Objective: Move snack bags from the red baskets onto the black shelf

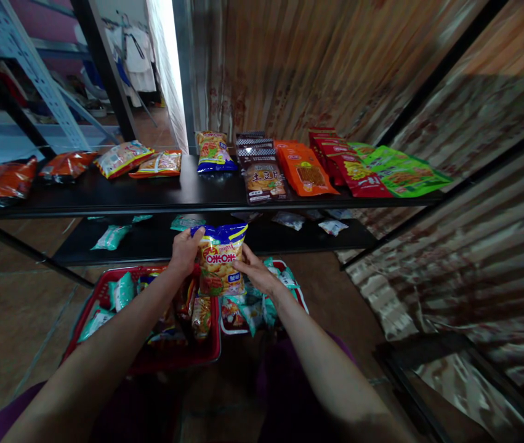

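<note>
Your two forearms run up from the bottom edge and meet at a blue-and-yellow snack bag (221,261), held upright in the air just above the red basket (197,355). Your left hand (184,249) grips the bag's upper corner at ten o'clock, thumb over the top seam. Your right hand (256,271) pinches its side edge at four o'clock — neither hand is spread, both are closed on the bag. The basket under it is full of packets, with teal ones (122,290) on its nine o'clock side, and a second basket (303,300) sits just beside it at three o'clock. At twelve o'clock the black top shelf (173,191) carries rows of snacks, among them a similar blue bag (214,154). The lower shelf (151,243) lies just behind the bag you hold.

By my reading the bag is mid-carry, clear of the basket and resting on nothing. Moving it from here calls for a light, even hold — it looks puffed and slippery, so press the seams, not the belly.
</note>
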Demonstrator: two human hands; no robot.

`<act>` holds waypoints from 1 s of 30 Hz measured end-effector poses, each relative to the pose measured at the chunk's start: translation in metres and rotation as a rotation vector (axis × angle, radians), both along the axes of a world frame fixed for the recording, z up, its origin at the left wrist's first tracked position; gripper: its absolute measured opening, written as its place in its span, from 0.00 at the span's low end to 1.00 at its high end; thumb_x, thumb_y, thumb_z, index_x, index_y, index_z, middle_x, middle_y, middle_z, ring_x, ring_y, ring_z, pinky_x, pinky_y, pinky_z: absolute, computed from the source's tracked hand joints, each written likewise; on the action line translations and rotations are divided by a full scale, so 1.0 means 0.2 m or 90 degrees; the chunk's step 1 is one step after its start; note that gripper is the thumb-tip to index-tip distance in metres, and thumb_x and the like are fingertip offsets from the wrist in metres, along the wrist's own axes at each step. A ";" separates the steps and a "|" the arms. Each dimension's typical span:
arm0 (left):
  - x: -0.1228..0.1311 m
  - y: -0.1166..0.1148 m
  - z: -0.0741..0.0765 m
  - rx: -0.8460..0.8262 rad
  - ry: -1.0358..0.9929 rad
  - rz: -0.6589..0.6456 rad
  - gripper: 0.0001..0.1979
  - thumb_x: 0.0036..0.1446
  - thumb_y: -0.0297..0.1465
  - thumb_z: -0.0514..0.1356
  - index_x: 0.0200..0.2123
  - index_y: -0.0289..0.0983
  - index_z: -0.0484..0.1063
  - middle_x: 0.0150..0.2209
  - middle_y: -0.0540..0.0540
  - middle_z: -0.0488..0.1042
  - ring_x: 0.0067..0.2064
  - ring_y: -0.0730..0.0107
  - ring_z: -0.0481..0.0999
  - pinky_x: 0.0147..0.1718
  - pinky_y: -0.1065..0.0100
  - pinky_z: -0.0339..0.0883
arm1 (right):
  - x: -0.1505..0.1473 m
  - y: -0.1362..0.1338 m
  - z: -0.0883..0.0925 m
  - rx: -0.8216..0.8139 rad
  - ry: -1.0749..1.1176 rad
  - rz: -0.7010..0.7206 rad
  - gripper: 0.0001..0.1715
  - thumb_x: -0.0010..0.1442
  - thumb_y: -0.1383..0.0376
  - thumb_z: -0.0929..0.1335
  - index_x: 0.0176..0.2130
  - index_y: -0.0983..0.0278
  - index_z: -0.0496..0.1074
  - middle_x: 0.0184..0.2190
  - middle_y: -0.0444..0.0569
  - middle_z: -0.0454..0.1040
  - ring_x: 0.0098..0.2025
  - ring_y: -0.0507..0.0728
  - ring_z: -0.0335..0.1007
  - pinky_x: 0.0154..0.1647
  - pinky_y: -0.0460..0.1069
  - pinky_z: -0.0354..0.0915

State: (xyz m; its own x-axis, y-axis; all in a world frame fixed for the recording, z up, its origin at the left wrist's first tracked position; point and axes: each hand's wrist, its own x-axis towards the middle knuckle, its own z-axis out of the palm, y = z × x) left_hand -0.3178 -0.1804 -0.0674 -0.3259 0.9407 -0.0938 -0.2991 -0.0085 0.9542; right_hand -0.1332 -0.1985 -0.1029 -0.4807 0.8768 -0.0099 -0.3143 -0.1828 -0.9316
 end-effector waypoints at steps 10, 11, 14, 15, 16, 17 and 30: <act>-0.04 0.02 0.10 -0.035 -0.100 -0.096 0.22 0.34 0.44 0.71 0.28 0.35 0.70 0.26 0.49 0.76 0.26 0.72 0.73 0.27 0.70 0.67 | -0.05 -0.02 -0.02 -0.080 0.011 -0.054 0.30 0.46 0.57 0.76 0.48 0.58 0.67 0.44 0.45 0.77 0.42 0.57 0.75 0.46 0.52 0.70; -0.05 0.01 0.09 -0.051 -0.102 -0.136 0.23 0.37 0.46 0.70 0.29 0.35 0.71 0.28 0.48 0.76 0.27 0.71 0.74 0.27 0.70 0.68 | -0.05 -0.02 -0.01 -0.094 0.014 -0.062 0.29 0.46 0.57 0.76 0.47 0.58 0.68 0.44 0.46 0.77 0.42 0.57 0.75 0.45 0.52 0.70; -0.07 -0.06 0.06 -0.097 -0.097 -0.243 0.25 0.44 0.50 0.64 0.37 0.36 0.73 0.33 0.45 0.78 0.31 0.67 0.77 0.28 0.69 0.69 | -0.05 -0.03 0.00 -0.127 0.020 -0.082 0.29 0.44 0.56 0.76 0.45 0.58 0.68 0.42 0.46 0.78 0.40 0.56 0.76 0.43 0.51 0.70; -0.07 -0.09 0.05 -0.094 -0.100 -0.267 0.25 0.46 0.49 0.64 0.40 0.36 0.73 0.35 0.45 0.78 0.33 0.66 0.77 0.30 0.68 0.69 | -0.05 -0.03 0.01 -0.131 0.020 -0.084 0.29 0.44 0.56 0.76 0.45 0.59 0.68 0.41 0.46 0.78 0.40 0.56 0.76 0.43 0.51 0.70; -0.06 -0.12 0.04 -0.081 -0.105 -0.285 0.24 0.47 0.48 0.64 0.42 0.37 0.72 0.37 0.45 0.78 0.35 0.65 0.78 0.32 0.67 0.70 | -0.05 -0.04 0.01 -0.133 0.020 -0.083 0.30 0.43 0.55 0.77 0.44 0.59 0.69 0.41 0.46 0.78 0.39 0.56 0.76 0.42 0.51 0.70; -0.05 -0.14 0.03 -0.062 -0.112 -0.294 0.24 0.47 0.46 0.65 0.44 0.38 0.72 0.38 0.45 0.78 0.37 0.65 0.78 0.35 0.66 0.70 | -0.05 -0.04 0.01 -0.133 0.019 -0.080 0.30 0.43 0.55 0.77 0.44 0.59 0.69 0.41 0.46 0.78 0.39 0.56 0.76 0.42 0.51 0.70; 0.01 -0.14 0.00 -0.131 -0.169 -0.019 0.19 0.45 0.41 0.68 0.37 0.37 0.71 0.29 0.46 0.78 0.31 0.63 0.79 0.35 0.61 0.73 | -0.02 -0.07 0.02 -0.155 0.037 0.036 0.32 0.49 0.52 0.73 0.52 0.56 0.67 0.50 0.46 0.74 0.49 0.57 0.73 0.51 0.53 0.68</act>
State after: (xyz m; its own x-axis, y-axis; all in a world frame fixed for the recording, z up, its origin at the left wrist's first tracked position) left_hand -0.3159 -0.2086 -0.0668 -0.2377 0.9017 -0.3611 -0.5342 0.1891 0.8240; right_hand -0.1381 -0.2123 -0.0982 -0.5345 0.8239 -0.1881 -0.3489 -0.4178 -0.8389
